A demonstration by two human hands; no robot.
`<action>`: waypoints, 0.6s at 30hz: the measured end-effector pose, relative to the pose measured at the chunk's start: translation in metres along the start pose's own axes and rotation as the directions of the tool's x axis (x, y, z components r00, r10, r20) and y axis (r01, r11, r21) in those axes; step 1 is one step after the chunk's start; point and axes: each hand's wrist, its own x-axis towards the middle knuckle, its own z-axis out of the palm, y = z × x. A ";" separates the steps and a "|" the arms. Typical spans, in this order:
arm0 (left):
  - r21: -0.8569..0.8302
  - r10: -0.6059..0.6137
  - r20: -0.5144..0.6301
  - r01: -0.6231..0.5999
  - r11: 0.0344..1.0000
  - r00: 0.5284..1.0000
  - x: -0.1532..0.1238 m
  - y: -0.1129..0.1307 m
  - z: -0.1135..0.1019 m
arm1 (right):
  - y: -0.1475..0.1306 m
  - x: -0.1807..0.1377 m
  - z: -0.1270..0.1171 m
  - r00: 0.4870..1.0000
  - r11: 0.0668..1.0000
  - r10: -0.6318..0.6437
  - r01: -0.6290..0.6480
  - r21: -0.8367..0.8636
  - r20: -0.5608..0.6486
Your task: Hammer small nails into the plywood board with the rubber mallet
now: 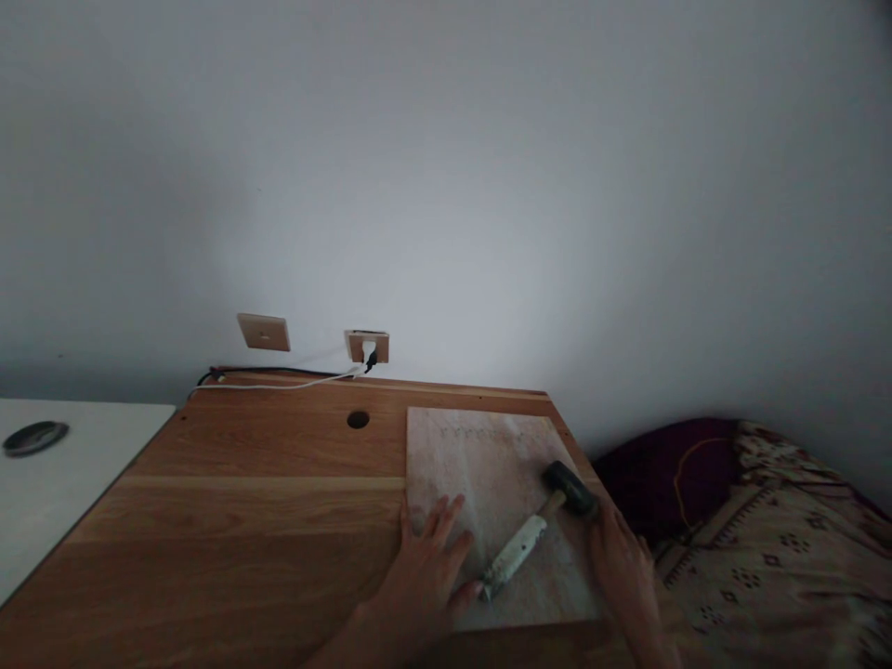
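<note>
A pale board (pixel 480 465), with a row of small marks or bits near its far edge, lies on the wooden desk. On it rests a mallet (pixel 516 553) with a black head and a whitish wrapped handle, slanting from lower left to upper right. My left hand (pixel 428 562) lies with fingers spread over the board's left edge, its thumb near the handle's end. At the right edge, beside the mallet's head, is my right hand (pixel 620 562), somewhat blurred, fingers stretched forward. Neither hand grips the mallet.
The desk (pixel 265 530) meets a plain wall and has a round cable hole (pixel 358 420). Cables run from a wall socket (pixel 368 347) along its back. A white surface (pixel 76 492) with a dark oval object (pixel 34 439) is left; patterned bedding (pixel 767 557) is right.
</note>
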 end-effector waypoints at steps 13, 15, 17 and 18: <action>0.282 -0.127 -0.264 0.202 0.938 0.956 -0.086 -0.090 -0.011 | -0.107 -0.011 -0.030 0.991 0.943 -0.129 0.114 0.312 0.029; 0.285 -0.162 -0.290 0.247 0.926 0.943 -0.099 -0.104 -0.016 | -0.119 -0.007 -0.035 0.992 0.900 -0.103 0.061 0.433 0.074; 0.277 -0.193 -0.336 0.292 0.915 0.922 -0.108 -0.122 -0.018 | -0.127 0.003 -0.045 0.989 0.851 -0.073 -0.005 0.525 0.128; 0.271 -0.209 -0.355 0.314 0.910 0.911 -0.111 -0.131 -0.019 | -0.131 0.010 -0.054 0.988 0.832 -0.062 -0.028 0.555 0.143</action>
